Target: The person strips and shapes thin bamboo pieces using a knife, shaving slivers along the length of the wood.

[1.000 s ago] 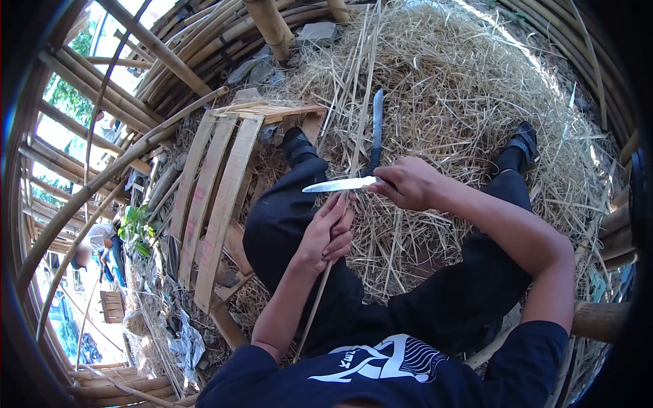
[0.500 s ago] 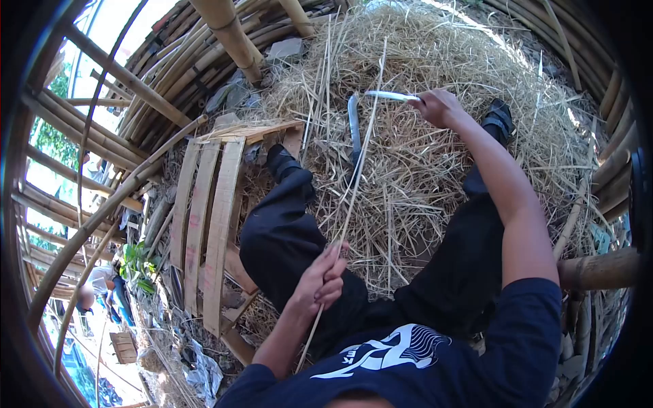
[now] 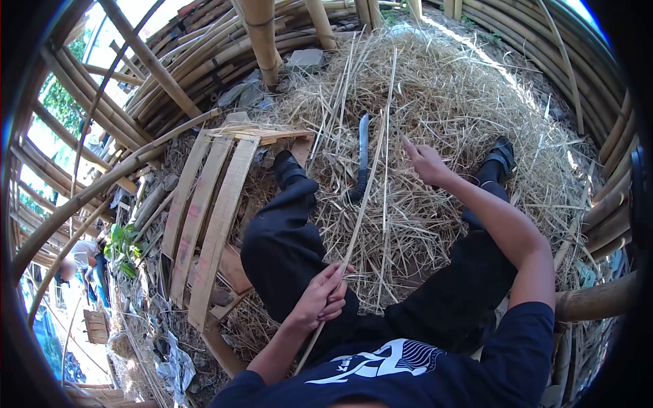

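My left hand [image 3: 322, 299] is closed around a long pale bamboo strip [image 3: 359, 224], which slants up from my lap over the straw. To the right of it, a thinner pale strip [image 3: 386, 170] runs nearly upright. My right hand [image 3: 430, 165] is off to the right over the straw, its index finger stretched forward and its other fingers curled. The knife blade is not distinguishable there, and what this hand grips is hidden. Between my feet a machete [image 3: 364, 146] with a dark wrapped handle lies on the straw, left of the strips.
A slatted wooden pallet [image 3: 218, 224] leans left of my bent leg. Loose strips [image 3: 343, 88] lie beyond it on the straw. Bamboo poles [image 3: 262, 41] and stacked bamboo surround the area. Another person [image 3: 85, 258] is bent over outside at the far left.
My right hand first swept the knife forward and right from the strip near my left hand, then came slightly back; the blade no longer shows. My left hand moved down toward my lap, still holding the strip.
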Motion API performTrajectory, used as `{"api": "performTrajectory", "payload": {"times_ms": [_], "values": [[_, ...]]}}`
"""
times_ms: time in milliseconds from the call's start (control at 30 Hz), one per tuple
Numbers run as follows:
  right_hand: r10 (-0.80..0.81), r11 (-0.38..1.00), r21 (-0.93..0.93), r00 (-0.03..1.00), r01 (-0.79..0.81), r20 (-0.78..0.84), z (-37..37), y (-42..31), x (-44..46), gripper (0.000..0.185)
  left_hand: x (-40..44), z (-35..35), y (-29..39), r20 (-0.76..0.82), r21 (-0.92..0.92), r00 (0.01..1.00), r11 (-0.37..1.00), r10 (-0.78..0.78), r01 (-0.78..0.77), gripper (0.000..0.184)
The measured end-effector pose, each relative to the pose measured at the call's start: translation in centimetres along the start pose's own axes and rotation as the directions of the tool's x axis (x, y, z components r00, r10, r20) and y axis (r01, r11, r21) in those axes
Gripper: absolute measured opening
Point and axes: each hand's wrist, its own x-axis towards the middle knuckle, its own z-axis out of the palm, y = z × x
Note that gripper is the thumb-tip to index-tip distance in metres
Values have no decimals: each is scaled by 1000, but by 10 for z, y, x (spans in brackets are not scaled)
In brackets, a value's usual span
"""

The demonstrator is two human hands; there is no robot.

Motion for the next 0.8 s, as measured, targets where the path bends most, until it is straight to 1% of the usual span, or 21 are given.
{"api": "performTrajectory", "payload": {"times_ms": [33,67,133,167,200,267,300,333,400,467,533,567,600,667,733,800], "values": [[-14,1000,-14,1000,14,-25,1,3,-1,59,0,2,0,1,0,1000,1000,0,0,27],[-16,1000,-11,999,15,-28,-2,-2,-5,59,0,4,2,-4,6,1000,1000,6,-6,27],[-146,973,-158,978,169,151,-15,-22,-22,55,2,4,5,-8,20,1000,1000,16,-16,28],[-171,943,-243,958,227,232,-18,-34,-30,50,4,3,4,-19,26,1000,999,22,-22,27],[-171,943,-244,959,227,228,-16,-33,-33,50,5,4,3,-30,31,999,999,27,-26,27],[-356,821,-364,893,439,273,-9,-28,-36,46,4,6,1,-31,32,999,999,13,-12,27],[-342,816,-364,882,450,323,-12,-34,-35,45,4,7,0,-35,31,999,1000,1,0,27],[-340,820,-361,885,444,318,-14,-30,-28,45,3,7,0,-36,37,999,999,-4,5,27],[-163,917,-320,955,239,248,-19,-14,-8,46,-3,6,-5,-16,28,1000,999,-27,28,27],[-196,911,-370,981,183,4,-35,11,10,45,-12,10,-9,-15,42,998,997,-64,65,26],[-288,743,-598,950,300,119,-62,26,12,44,-17,11,-14,-15,49,994,993,-105,106,26],[-345,724,-597,931,345,120,-63,47,14,42,-18,11,-16,-7,26,993,993,-118,118,26],[-335,729,-595,934,338,120,-66,52,14,42,-19,11,-18,2,1,991,991,-130,130,26],[-338,697,-616,926,367,170,-71,61,11,41,-22,15,-18,-2,-21,986,986,-164,164,24],[-289,684,-647,940,337,184,-79,52,4,41,-25,16,-22,-2,-45,979,978,-204,204,23],[-288,623,-694,931,361,225,-85,56,7,42,-31,11,-23,39,-125,974,966,-222,226,22]]}}
